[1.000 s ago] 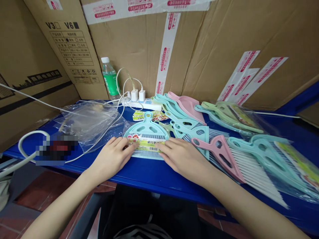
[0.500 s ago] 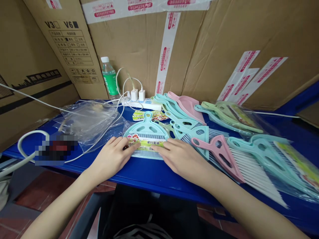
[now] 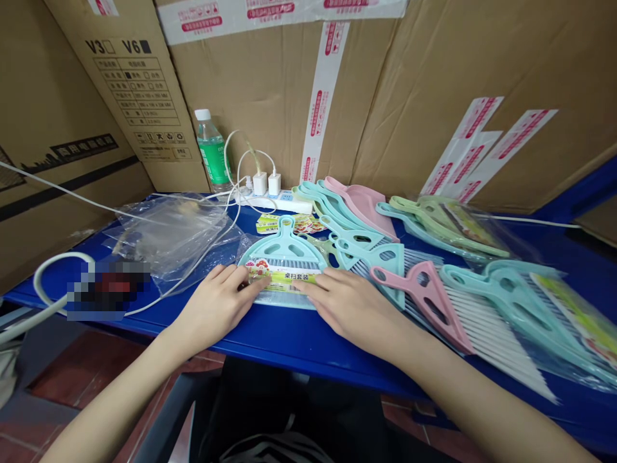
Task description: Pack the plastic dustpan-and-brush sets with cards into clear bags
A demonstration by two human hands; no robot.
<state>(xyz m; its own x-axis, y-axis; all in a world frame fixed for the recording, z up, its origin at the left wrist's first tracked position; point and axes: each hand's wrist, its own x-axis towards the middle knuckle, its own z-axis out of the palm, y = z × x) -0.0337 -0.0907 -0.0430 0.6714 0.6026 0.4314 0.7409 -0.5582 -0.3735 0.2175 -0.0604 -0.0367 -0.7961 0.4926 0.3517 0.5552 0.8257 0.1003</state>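
Note:
Both my hands lie on a clear plastic bag (image 3: 274, 297) holding a mint-green dustpan and brush set (image 3: 284, 247). A printed green and white label card (image 3: 284, 278) lies across the set. My left hand (image 3: 216, 307) presses on the bag's left side, its fingertips at the card's left end. My right hand (image 3: 351, 310) rests on the right side, its fingertips at the card's right end. The lower part of the set is hidden under the card and my fingers. Just right of my right hand lie a mint dustpan (image 3: 378, 260) and a pink long-bristled brush (image 3: 424, 302).
Several more mint, pink and pale green dustpans and brushes (image 3: 511, 315) cover the blue table (image 3: 289, 344) to the right. Behind stand a power strip (image 3: 274, 201), a water bottle (image 3: 211, 151) and cardboard boxes (image 3: 270, 83). A crumpled plastic bag (image 3: 173, 235) and white cable lie left.
The label card has slid slightly away from me and straightened on the set, with my fingertips shifting along it. Between the last two frames, almost nothing has moved.

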